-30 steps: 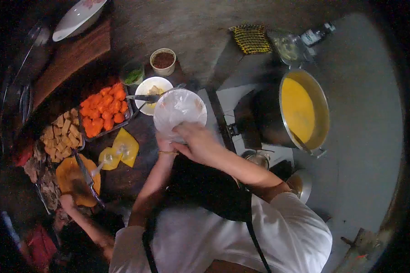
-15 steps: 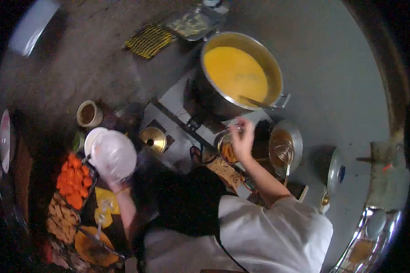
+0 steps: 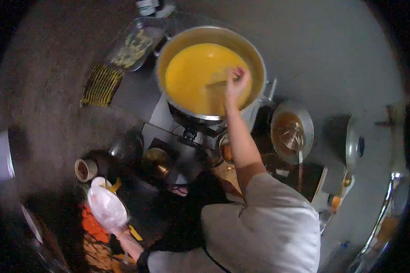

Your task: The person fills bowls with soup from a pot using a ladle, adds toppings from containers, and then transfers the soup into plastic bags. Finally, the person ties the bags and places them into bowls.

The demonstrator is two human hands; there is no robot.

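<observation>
At the lower left, my left hand (image 3: 123, 233) grips a white bowl (image 3: 107, 209) by its near edge; most fingers are hidden by it. My right hand (image 3: 238, 84) is above the yellow liquid (image 3: 187, 75) in a large metal pot (image 3: 209, 34), its fingers curled together. What those fingers hold, if anything, is too blurred to tell. Just left of them, a dark utensil (image 3: 216, 84) shows against the liquid.
A pan with a whisk (image 3: 292, 134) stands right of the pot. Upper left are a glass dish (image 3: 134, 45) and a striped cloth (image 3: 101, 86). Orange pieces (image 3: 93, 224) lie by the bowl, a small brown-filled cup (image 3: 85, 169) above it.
My right hand has moved up from below the pot to over its yellow liquid. The white bowl is still in my left hand, now lower in view. The camera view has shifted.
</observation>
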